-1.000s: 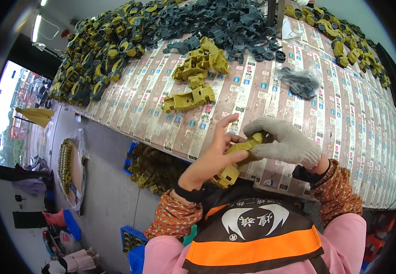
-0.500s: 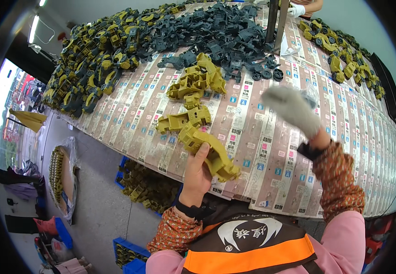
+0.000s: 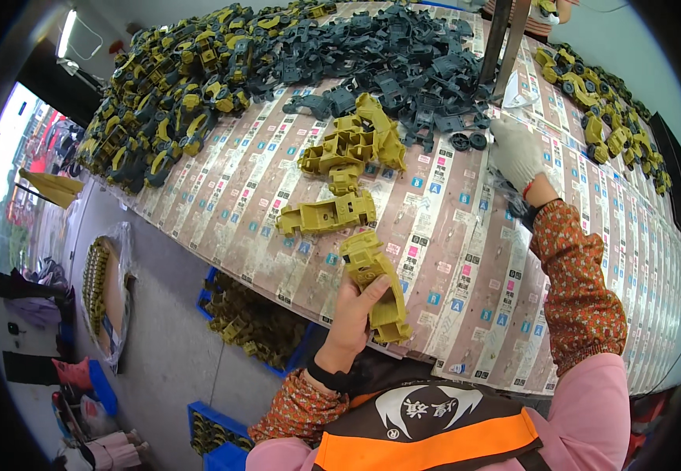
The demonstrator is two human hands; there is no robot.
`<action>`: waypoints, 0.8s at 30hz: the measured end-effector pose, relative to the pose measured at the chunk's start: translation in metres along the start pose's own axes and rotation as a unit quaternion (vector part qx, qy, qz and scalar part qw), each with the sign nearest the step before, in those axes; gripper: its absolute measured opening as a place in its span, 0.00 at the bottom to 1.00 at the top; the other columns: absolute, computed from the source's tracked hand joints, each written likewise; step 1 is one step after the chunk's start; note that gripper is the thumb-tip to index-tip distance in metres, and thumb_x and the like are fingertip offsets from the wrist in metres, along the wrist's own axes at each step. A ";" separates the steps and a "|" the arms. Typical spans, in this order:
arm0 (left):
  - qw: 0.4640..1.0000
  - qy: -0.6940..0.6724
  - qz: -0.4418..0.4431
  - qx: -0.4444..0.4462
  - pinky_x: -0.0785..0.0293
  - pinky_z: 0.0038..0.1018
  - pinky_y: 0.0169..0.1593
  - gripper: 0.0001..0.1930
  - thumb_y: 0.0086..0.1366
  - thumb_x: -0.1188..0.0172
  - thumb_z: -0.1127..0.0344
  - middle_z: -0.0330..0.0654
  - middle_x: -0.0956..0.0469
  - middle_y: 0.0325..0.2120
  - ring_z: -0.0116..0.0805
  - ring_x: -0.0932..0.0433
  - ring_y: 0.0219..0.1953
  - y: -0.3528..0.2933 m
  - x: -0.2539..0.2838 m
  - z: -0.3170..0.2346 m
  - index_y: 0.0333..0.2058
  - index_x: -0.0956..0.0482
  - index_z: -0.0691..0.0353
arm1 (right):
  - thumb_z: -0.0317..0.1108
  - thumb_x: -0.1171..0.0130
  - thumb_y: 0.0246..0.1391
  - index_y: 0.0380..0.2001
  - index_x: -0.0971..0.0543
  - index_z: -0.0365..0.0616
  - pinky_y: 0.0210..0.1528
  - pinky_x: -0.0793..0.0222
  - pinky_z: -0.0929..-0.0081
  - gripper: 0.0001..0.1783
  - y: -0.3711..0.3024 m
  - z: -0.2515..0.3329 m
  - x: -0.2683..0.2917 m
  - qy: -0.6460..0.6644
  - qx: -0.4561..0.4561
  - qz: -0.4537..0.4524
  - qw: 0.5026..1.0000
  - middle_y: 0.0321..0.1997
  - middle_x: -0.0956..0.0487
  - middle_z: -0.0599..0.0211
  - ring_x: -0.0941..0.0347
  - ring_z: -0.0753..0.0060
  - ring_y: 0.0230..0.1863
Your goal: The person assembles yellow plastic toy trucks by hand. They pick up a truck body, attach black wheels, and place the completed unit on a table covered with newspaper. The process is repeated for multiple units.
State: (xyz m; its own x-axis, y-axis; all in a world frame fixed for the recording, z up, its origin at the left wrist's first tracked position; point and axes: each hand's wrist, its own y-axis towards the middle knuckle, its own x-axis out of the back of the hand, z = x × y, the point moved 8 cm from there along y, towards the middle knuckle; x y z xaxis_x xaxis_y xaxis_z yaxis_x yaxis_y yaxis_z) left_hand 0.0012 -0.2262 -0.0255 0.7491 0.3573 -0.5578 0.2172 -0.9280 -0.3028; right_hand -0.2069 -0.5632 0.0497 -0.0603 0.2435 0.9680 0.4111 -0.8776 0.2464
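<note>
Bodywork (image 3: 390, 312) partly hides the left hand (image 3: 347, 320) gripping it; gloved right hand's (image 3: 518, 152) openness and hold are unclear.

At six o'clock, the yellow shell (image 3: 388, 309) hides most fingers of my left hand (image 3: 349, 318); past one, the edge crops a co-worker (image 3: 535, 26).

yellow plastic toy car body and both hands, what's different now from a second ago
The right hand, in a grey knit glove, let go of the yellow plastic toy car body and moved forward and right, near dark round plastic wheels. The bare left hand kept hold. The dark plastic parts pile stayed put.
</note>
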 end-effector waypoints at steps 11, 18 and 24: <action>0.998 -0.044 0.039 -0.006 0.20 0.31 0.53 0.28 0.76 0.37 0.53 0.36 0.25 0.52 0.28 0.22 0.50 -0.006 -0.026 0.006 0.67 0.35 0.57 | 0.25 0.42 0.62 0.61 0.28 0.37 0.47 0.20 0.70 0.24 -0.160 0.131 0.056 0.620 0.009 0.296 0.726 0.45 0.16 0.58 0.19 0.73 0.40; 0.996 0.072 0.043 -0.029 0.19 0.30 0.51 0.29 0.77 0.42 0.46 0.38 0.24 0.50 0.29 0.21 0.48 -0.024 -0.034 0.014 0.66 0.34 0.59 | 0.24 0.41 0.63 0.62 0.25 0.36 0.51 0.19 0.70 0.23 -0.183 0.142 0.049 0.685 -0.029 0.190 0.703 0.50 0.15 0.55 0.17 0.70 0.47; 0.992 0.093 0.054 -0.059 0.24 0.30 0.58 0.29 0.77 0.38 0.56 0.40 0.26 0.54 0.29 0.25 0.54 -0.028 -0.039 0.017 0.67 0.39 0.61 | 0.25 0.42 0.64 0.62 0.25 0.35 0.50 0.19 0.67 0.23 -0.199 0.145 0.058 0.686 -0.049 0.181 0.703 0.51 0.16 0.52 0.16 0.66 0.46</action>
State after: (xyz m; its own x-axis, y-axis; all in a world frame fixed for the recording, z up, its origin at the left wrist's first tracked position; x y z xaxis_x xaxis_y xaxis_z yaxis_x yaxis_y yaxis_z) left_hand -0.0446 -0.2123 -0.0082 0.8726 0.2393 -0.4257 0.1923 -0.9697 -0.1509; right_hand -0.1600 -0.3148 0.0502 -0.8166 -0.5710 0.0850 0.5643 -0.8206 -0.0904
